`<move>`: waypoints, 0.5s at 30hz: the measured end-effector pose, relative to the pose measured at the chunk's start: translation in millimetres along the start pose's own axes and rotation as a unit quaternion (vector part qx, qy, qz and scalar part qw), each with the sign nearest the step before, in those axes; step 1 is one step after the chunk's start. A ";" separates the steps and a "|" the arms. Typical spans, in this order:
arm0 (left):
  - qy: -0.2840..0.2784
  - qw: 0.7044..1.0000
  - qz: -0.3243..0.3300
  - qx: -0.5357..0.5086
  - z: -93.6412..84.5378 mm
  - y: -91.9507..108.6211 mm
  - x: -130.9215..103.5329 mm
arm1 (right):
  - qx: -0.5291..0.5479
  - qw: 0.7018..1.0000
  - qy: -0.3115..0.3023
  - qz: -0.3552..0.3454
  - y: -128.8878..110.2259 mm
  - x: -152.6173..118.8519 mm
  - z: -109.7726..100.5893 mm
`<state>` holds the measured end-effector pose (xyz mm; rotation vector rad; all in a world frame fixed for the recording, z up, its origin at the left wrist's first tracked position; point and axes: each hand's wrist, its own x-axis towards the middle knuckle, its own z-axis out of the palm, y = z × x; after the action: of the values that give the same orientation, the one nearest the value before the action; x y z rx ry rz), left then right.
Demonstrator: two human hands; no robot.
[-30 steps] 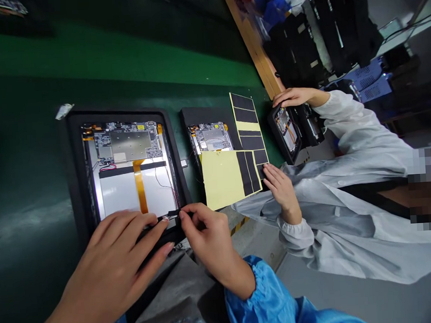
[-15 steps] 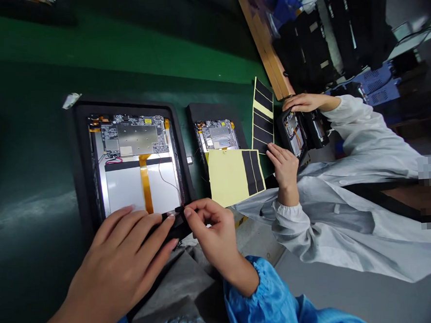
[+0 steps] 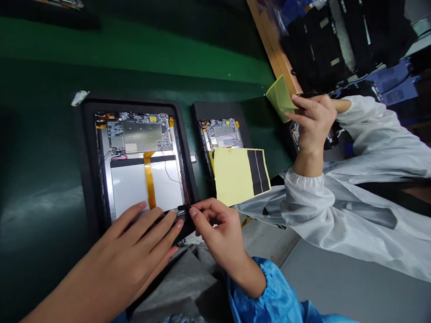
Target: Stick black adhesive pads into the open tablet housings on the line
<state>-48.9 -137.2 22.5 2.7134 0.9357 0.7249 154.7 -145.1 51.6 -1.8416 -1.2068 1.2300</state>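
Note:
An opened tablet [image 3: 129,186] lies in a black foam frame [image 3: 91,154], its circuit board, metal shield, white battery and orange ribbon cable exposed. My left hand [image 3: 141,254] rests over its lower edge, fingers stretched out, fingertips near a small black part [image 3: 183,209] at the lower right corner. Thin red and black wires [image 3: 185,187] run down to that corner. There my right hand [image 3: 220,234] has thumb and index finger pinched together against the black part's right end. What lies between these fingertips is hidden.
To the right sits another opened tablet [image 3: 221,132] in foam, partly under a yellow sheet with black strips [image 3: 234,175]. A co-worker's hand [image 3: 313,126] holds a bent yellow sheet [image 3: 280,98] farther right. A crumpled silvery scrap [image 3: 79,97] lies at the frame's upper left corner.
The co-worker has lifted the strip sheet off the table, and it is now bent in their hand. My hands stay at the tablet's lower edge, nearly unmoved; the view has shifted slightly.

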 end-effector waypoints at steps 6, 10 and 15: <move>-0.008 0.999 0.009 -0.034 -2.0 -0.1 3.3 | -0.027 0.999 -0.016 -0.020 -0.1 2.2 -2.6; -0.007 0.999 0.020 -0.050 -6.1 -4.3 5.3 | -0.033 0.999 -0.026 -0.035 2.0 2.5 -1.5; -0.023 0.997 0.029 -0.061 -7.2 -8.8 2.6 | -0.022 0.997 -0.030 -0.065 3.2 3.8 -1.4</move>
<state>-55.3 -128.6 27.0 2.6488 0.7784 0.7042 157.7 -142.9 48.1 -1.7387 -1.3754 1.2029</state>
